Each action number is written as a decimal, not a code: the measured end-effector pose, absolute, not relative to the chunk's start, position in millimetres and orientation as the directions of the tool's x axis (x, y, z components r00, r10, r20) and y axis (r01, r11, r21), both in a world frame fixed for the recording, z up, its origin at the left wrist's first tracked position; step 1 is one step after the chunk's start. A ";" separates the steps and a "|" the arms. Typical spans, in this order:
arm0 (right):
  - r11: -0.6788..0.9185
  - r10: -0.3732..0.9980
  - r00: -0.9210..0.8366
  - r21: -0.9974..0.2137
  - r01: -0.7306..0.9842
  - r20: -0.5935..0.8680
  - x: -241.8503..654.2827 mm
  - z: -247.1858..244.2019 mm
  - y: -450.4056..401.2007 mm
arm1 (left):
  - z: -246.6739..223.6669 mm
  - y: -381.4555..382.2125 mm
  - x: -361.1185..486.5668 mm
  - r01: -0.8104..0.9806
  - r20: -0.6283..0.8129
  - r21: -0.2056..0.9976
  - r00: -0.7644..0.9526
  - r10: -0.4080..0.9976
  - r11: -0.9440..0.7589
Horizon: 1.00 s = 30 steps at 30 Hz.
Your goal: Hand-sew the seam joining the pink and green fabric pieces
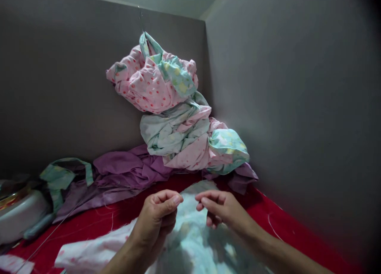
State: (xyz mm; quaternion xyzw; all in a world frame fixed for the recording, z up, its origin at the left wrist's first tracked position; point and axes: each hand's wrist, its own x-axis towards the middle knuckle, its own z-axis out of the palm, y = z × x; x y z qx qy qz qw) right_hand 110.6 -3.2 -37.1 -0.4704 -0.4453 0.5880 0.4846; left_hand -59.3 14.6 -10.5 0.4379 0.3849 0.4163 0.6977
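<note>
My left hand (159, 218) is raised over the fabric, thumb and forefinger pressed together in a pinch. Facing it across a small gap, my right hand (218, 208) also has its thumb and fingertips closed. Whatever lies in either pinch is too small to make out. Beneath both hands spreads a pale mint patterned cloth (190, 242), blurred towards the bottom. A white cloth with pink spots (95, 248) lies under my left forearm.
Pink spotted and mint fabric (151, 83) hangs bunched from a hook on the grey wall (59, 75). Purple cloth (131, 170) lies along the back of the red surface (285, 222). At left are a mint strap piece (59, 178), a white container (24, 214) and loose threads.
</note>
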 end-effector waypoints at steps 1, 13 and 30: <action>-0.141 0.989 -0.065 -0.977 -0.161 -0.132 109.0 -46.1 -8.6 | -19.8 13.3 -55.4 -0.257 -0.201 0.915 0.376 0.905 0.310; -0.187 0.982 -0.094 -0.937 -0.294 -0.166 103.7 -72.8 -27.7 | -68.2 -2.2 -33.8 -0.211 -0.337 0.872 0.397 0.854 0.442; -0.143 0.987 0.023 -0.939 -0.312 -0.158 104.8 -76.7 -25.0 | -63.7 -9.1 -30.3 -0.180 -0.313 0.892 0.418 0.853 0.416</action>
